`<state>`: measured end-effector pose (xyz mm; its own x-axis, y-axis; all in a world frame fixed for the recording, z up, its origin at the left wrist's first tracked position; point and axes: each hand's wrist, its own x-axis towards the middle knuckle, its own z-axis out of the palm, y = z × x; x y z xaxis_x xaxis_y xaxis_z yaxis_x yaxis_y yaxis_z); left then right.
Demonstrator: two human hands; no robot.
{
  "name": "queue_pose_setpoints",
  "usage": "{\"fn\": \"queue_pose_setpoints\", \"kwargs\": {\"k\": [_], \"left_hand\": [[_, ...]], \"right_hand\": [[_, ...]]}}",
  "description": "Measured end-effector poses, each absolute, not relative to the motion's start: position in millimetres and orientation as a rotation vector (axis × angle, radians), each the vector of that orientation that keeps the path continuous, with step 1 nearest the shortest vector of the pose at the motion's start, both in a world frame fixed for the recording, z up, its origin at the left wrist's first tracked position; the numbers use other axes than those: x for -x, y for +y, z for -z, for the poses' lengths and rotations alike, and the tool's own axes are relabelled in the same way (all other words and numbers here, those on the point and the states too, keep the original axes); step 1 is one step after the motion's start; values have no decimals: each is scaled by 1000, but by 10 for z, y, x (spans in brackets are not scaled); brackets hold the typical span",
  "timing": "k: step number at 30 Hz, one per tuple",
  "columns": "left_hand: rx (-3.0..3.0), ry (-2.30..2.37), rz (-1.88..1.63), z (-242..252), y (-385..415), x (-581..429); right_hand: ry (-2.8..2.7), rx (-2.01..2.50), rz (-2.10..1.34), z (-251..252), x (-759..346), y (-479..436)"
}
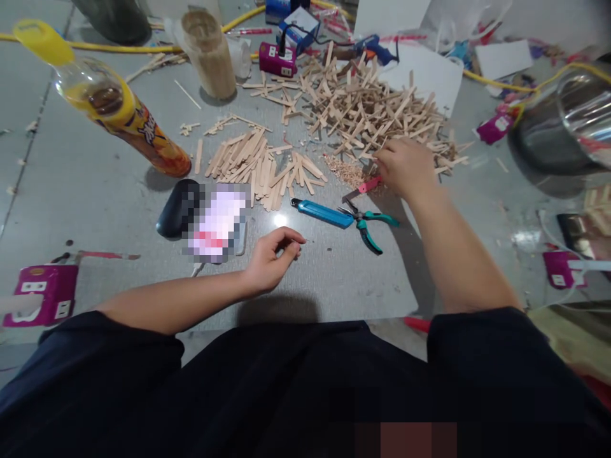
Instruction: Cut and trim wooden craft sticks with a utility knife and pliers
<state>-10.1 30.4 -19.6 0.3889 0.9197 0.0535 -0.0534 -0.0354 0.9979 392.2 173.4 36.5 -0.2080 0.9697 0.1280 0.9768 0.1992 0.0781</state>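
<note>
My right hand (407, 166) is at the front edge of a heaped pile of wooden craft sticks (367, 105), its fingers bent down and closed; what they hold, if anything, is hidden. A small knife with a red handle (368, 185) lies just beside that hand, near a patch of wood crumbs (344, 170). My left hand (271, 259) hovers or rests low over the table, fingers curled toward the thumb, with nothing visible in it. Ahead of it lie a blue utility knife (324, 213) and green-handled pliers (367, 222). Flatter sticks (252, 166) are spread further left.
A yellow-capped bottle (143, 130), a cloudy jar (210, 57), a dark case (179, 208) and a blurred phone (217, 222) stand or lie left. Behind the pile is a blue glue gun (375, 48). A metal pot (563, 127) and purple power sockets (563, 268) are right.
</note>
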Motion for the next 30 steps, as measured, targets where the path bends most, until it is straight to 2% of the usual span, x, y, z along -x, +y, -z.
{"fn": "queue_pose_setpoints", "kwargs": {"k": [3,8,12,24,30], "left_hand": [[-1370,842,-955,202,312,96],[-1364,840,-955,222,307,91],[-1369,857,-937,211,305,98],[-1413,881,-926,167,320,105],[-1424,886,-942,179,324,88]], "right_hand": [[-2349,1915,243,-205,-3995,1936],[-2125,1615,190,72,-4142,1991],[-2087,1636,134,169,-4209,1929],[-1919,1663,86,106,-4150,1912],[-2156,1912,129,-47,-3856,1637]]}}
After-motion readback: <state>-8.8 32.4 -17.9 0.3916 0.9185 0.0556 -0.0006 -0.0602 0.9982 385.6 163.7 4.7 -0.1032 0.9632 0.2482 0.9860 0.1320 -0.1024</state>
